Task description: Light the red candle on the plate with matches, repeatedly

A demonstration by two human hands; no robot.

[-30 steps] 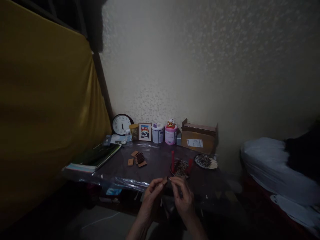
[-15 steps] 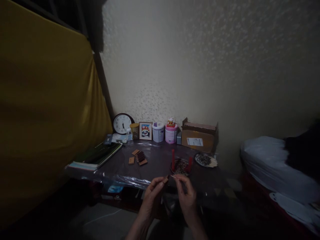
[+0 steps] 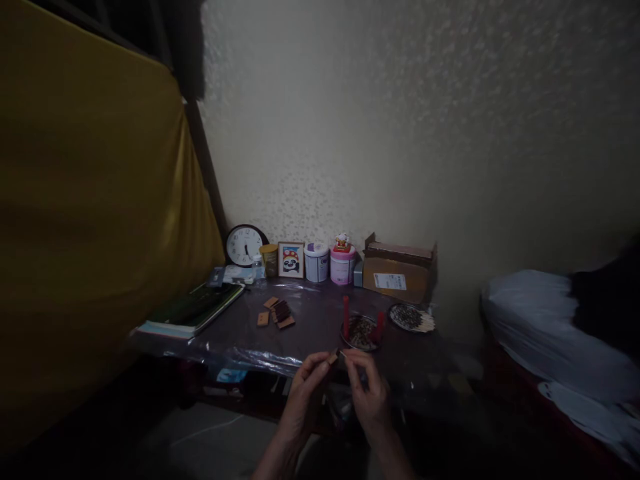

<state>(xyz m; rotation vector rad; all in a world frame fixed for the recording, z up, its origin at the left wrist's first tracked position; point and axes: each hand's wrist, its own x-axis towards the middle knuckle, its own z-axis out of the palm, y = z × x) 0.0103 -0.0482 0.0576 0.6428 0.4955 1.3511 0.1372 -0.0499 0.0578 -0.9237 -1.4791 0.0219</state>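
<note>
My left hand is closed on a small tan matchbox with a dark side. Pinched in my right hand is a thin matchstick, its tip close against the box's dark side; I cannot tell whether they touch. No flame shows. Just beyond my hands, a round plate holds dark and pale bits, with a tall red candle and a shorter red candle upright on it. Several similar matchboxes lie in a loose pile to the left.
A second plate with several dark-tipped matchsticks stands at right. Along the wall are a clock, a framed panda picture, two tubs and a cardboard box. A book lies left on the plastic-covered table.
My right hand has shifted slightly left, bringing the matchstick nearer the matchbox. My left hand stays almost in place. The view has tilted very slightly.
</note>
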